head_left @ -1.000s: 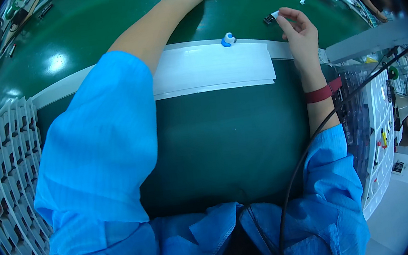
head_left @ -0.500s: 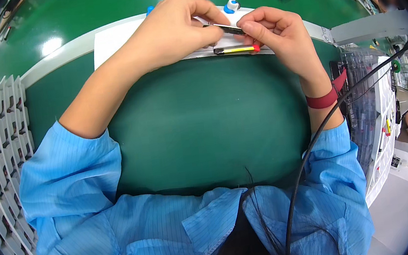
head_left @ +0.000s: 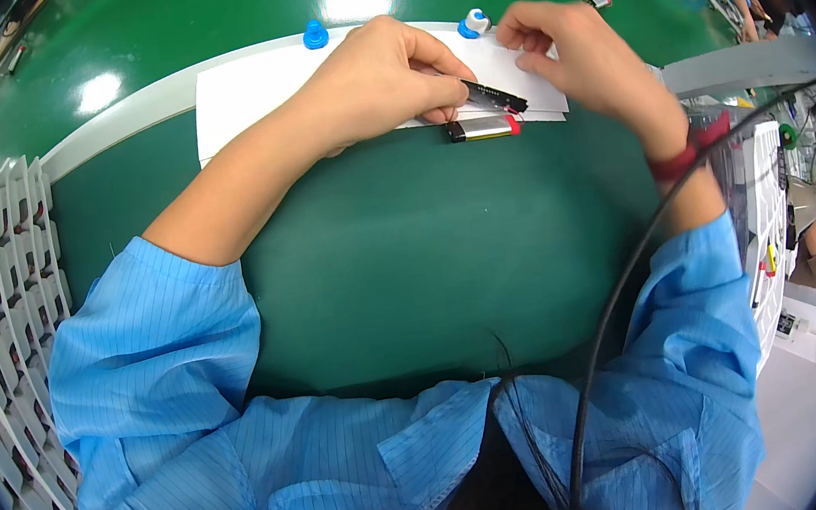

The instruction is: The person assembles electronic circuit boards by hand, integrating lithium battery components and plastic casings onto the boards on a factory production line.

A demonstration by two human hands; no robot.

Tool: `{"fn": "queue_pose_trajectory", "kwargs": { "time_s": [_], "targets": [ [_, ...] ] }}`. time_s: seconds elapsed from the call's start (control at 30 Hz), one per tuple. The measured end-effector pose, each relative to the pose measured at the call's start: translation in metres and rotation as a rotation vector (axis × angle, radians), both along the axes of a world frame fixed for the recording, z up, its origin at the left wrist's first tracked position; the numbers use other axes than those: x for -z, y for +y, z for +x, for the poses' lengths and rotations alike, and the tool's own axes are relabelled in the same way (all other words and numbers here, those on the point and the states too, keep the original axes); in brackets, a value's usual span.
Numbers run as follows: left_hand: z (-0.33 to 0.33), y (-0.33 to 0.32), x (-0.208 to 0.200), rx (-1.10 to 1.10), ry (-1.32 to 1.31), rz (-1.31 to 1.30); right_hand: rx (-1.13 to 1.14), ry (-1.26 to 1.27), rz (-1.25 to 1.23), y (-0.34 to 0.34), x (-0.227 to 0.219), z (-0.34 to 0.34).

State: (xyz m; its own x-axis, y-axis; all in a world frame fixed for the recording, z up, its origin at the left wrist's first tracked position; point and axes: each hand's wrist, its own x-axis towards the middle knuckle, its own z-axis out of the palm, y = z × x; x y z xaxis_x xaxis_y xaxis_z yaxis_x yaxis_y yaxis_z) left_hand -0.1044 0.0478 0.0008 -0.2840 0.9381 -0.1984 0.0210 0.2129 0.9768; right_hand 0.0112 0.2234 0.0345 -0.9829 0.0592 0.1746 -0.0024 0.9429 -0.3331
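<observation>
My left hand (head_left: pixel 398 80) pinches a narrow black circuit board strip (head_left: pixel 499 97) between thumb and fingers. The strip slants down to the right, with thin red wire at its far right end. Just below it, at the near edge of the white paper (head_left: pixel 249 97), is a flat battery pack (head_left: pixel 482 129) with a silver face, black left end and red right end. Whether my left fingers also touch the pack is hidden. My right hand (head_left: pixel 576 49) is over the paper's right part, fingers curled, thumb and forefinger apart, nothing seen between them.
Two blue-based pieces, a plain blue one (head_left: pixel 314 34) and a white-topped one (head_left: pixel 475 23), stand along the paper's far edge. White slotted racks (head_left: pixel 7 311) line the left side. A black cable (head_left: pixel 625 301) crosses my right arm. Another small pack (head_left: pixel 599 0) lies beyond my right hand.
My right hand has let go of the strip and moved right. The strip, in my left hand, now tilts lower, and the battery pack sits lower, showing its silver face.
</observation>
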Motion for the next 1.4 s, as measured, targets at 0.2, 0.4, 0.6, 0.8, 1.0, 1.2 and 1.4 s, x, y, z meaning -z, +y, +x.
{"fn": "queue_pose_trajectory", "kwargs": {
  "time_s": [0.2,0.4,0.6,0.8,1.0,1.2,1.4],
  "targets": [
    [0.001,0.006,0.002,0.008,-0.021,0.029,-0.063,-0.275,-0.090,0.009,-0.009,-0.011],
    [-0.002,0.004,0.000,-0.067,-0.078,0.016,0.168,0.596,-0.212,-0.014,0.014,0.052],
    [-0.003,0.005,0.001,-0.097,-0.187,-0.030,0.327,0.282,-1.645,-0.027,0.016,0.038],
    [-0.004,0.004,0.000,-0.085,-0.197,-0.003,0.347,0.319,-1.320,-0.040,0.036,0.030],
    [-0.006,0.004,0.002,-0.075,-0.201,0.005,0.312,0.256,-1.337,-0.033,0.040,0.030],
    [-0.005,0.003,0.002,-0.101,-0.175,0.005,0.303,0.246,-1.350,-0.032,0.041,0.029],
    [-0.005,0.003,0.002,-0.088,-0.186,0.032,0.335,0.326,-1.262,-0.041,0.041,0.029]
  ]
}}
